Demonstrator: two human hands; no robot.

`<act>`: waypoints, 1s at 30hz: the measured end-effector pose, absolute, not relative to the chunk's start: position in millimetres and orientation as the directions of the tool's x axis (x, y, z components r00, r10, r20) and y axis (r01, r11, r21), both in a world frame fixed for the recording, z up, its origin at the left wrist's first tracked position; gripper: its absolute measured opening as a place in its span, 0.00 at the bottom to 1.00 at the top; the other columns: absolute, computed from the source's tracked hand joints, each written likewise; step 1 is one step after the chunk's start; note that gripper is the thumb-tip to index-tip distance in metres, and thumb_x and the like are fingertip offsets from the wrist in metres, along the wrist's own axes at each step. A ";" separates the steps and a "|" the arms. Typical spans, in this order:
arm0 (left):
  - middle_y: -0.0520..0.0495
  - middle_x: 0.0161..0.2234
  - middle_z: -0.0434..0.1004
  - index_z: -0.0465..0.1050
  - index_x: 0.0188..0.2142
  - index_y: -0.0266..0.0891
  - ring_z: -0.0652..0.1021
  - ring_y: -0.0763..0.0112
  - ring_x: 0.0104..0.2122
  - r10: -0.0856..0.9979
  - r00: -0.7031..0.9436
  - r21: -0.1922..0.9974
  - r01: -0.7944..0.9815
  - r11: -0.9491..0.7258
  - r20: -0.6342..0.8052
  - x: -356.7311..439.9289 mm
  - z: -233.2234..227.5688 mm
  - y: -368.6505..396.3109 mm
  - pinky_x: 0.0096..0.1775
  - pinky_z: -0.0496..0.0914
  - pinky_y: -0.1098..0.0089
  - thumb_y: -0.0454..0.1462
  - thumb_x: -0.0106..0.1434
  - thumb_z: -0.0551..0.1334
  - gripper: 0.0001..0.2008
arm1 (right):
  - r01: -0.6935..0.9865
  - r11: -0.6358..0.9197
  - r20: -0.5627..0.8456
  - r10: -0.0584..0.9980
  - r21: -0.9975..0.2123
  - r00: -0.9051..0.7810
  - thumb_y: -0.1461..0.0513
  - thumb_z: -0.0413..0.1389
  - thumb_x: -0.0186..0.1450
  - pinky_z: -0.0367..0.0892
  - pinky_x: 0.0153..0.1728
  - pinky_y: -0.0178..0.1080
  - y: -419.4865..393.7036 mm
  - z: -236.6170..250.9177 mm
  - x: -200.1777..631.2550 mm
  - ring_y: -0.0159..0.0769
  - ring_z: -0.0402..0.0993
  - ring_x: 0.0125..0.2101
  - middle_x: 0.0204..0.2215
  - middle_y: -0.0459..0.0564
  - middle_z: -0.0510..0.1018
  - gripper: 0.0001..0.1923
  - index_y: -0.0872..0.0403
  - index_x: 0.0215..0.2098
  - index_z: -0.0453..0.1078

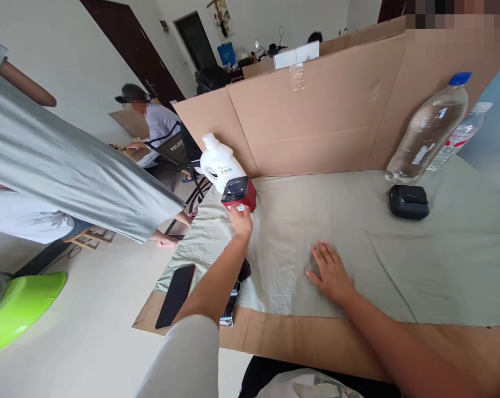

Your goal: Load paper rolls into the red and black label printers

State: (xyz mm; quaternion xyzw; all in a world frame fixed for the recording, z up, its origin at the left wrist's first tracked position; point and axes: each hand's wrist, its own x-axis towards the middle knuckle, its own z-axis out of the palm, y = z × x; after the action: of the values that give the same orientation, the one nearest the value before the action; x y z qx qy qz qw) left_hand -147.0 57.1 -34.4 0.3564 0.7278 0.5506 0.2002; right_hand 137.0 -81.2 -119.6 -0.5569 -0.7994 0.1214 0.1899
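Where the cloth (283, 221) nears its left end, a red-and-black box-shaped device (250, 194) sits in front of a white handled jug (224, 165), overlapping the jug's lower part in view; whether the two touch cannot be determined. The left hand (241, 222) is at the device's near side, fingertips at a pale label. Its thumb is not clearly visible, so whether it pinches the device or merely rests against it cannot be told.

The right hand (331, 276) lies palm down on the cloth, well apart from the device, fingers extended and slightly spread, holding nothing.

Beneath and beside the left forearm are a dark shiny packet (229, 312), partly hidden, and a black phone (174, 298), the latter lying partly over the bare wooden edge (295, 331). A cardboard panel (316, 110) stands along the far side. Toward the right are a compact black case (409, 202), a large blue-capped bottle (432, 130) and, partly behind it, a smaller white-capped bottle (465, 132). Beyond the left end, a person in grey (67, 143) stands; farther back, a capped person (161, 121) sits.
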 end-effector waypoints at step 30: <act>0.43 0.71 0.50 0.58 0.68 0.43 0.47 0.39 0.70 0.996 -0.051 0.212 0.975 0.065 -0.073 -58.7 -75.4 -106.0 0.63 0.44 0.31 0.48 0.70 0.48 0.30 | 0.927 -0.124 0.115 0.978 -0.354 0.175 0.47 0.53 0.64 0.60 0.56 0.55 -60.9 -47.7 284.4 0.57 0.62 0.59 0.59 0.67 0.66 0.34 0.59 0.62 0.62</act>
State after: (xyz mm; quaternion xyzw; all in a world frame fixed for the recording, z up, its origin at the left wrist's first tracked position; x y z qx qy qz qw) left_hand -58.7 -106.0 -75.4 0.6816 0.7229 0.0524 0.1002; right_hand 284.4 -60.9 -47.7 -0.7462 -0.6381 0.0725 0.1751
